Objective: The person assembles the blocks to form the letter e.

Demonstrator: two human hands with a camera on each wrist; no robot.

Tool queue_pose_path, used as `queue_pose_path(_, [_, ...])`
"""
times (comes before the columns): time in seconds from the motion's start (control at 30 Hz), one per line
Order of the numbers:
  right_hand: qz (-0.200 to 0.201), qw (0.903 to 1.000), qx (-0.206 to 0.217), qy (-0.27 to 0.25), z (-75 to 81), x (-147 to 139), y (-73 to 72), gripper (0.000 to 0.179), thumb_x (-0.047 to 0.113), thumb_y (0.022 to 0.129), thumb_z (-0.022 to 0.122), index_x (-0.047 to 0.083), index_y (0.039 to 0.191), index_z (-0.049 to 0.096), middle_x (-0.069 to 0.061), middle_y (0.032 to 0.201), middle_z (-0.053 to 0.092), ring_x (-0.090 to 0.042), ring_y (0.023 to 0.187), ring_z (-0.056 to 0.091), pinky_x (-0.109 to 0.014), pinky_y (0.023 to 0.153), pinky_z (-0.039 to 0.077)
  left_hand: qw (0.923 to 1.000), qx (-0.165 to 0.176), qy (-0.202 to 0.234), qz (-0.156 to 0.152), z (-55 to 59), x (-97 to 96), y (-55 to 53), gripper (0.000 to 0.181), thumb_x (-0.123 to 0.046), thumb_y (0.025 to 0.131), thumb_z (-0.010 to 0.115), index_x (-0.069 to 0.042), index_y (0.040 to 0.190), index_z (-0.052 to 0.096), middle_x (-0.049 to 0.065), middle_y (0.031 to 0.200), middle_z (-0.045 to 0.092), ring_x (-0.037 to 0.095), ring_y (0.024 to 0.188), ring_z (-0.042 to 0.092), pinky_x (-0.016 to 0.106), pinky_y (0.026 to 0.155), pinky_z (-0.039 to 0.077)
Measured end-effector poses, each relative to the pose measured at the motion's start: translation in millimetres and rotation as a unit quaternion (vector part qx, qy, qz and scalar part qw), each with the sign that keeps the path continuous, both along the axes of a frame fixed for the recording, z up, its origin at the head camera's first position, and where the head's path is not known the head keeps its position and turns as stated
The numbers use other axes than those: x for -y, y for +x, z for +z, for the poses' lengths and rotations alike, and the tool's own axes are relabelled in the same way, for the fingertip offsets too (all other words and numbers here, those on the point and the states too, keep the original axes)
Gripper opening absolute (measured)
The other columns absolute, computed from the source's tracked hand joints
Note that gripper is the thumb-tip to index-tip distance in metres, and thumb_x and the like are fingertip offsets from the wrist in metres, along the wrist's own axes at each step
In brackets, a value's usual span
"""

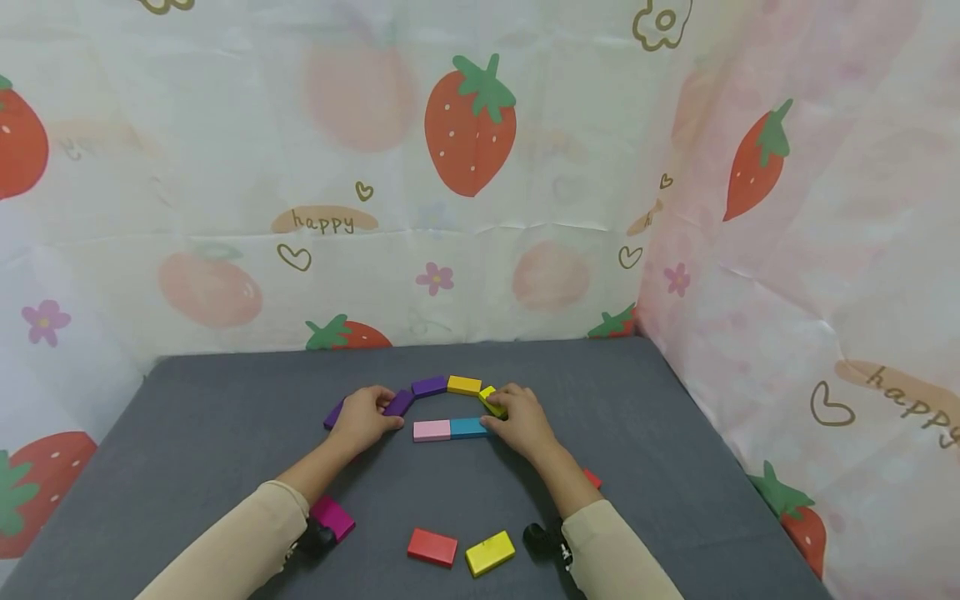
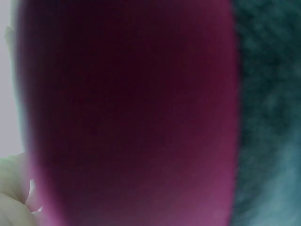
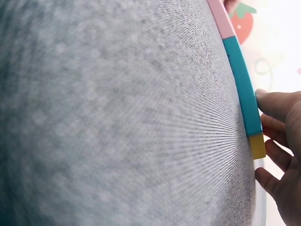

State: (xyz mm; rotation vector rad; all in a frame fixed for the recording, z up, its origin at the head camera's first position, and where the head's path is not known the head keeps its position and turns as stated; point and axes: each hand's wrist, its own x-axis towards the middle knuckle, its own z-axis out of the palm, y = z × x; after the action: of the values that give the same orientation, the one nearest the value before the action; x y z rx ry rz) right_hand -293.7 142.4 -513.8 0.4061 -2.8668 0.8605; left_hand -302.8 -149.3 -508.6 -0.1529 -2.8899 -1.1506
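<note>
In the head view, a curved row of flat blocks lies on the grey cloth. My left hand (image 1: pixel 366 419) pinches a purple block (image 1: pixel 400 403) in its left part, between thumb and fingers. Another purple block (image 1: pixel 430 386) and an orange block (image 1: pixel 464 385) form the top of the curve. At its right side my right hand (image 1: pixel 525 422) has its fingers on a yellow block (image 1: pixel 491 400), partly covered. Its thumb is by the right end of a blue block (image 1: pixel 468 427), which meets a pink block (image 1: pixel 431 430) end to end. Beyond the blue block, the right wrist view shows spread, bent fingers (image 3: pixel 280 155).
Near the front lie a red block (image 1: pixel 432 547), a yellow block (image 1: pixel 491 552) and a magenta block (image 1: pixel 333 517), beside the left wrist. A purple block (image 1: pixel 334 414) and a red block (image 1: pixel 592 478) are partly behind the arms. Strawberry-print sheets (image 1: pixel 480 292) enclose the table.
</note>
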Motion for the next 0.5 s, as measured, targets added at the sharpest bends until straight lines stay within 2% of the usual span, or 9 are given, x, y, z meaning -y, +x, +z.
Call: queue_pose_path(0.5, [-0.002, 1.0000, 0.005, -0.007, -1.8, 0.4, -0.6, 0.041, 0.029, 0.093, 0.078, 0.009, 0.128, 0.072, -0.004, 0.127, 0.065, -0.023, 0.110, 0.054, -0.042, 0.096, 0.051, 1.0000, 0.002, -0.008, -0.004, 1.9, 1.3, 0.9, 0.046, -0.016, 0.083, 0.085, 0.005, 0.120, 0.067, 0.019, 0.113, 0.071, 0.029, 0.103, 0.066, 0.047, 0.093, 0.052])
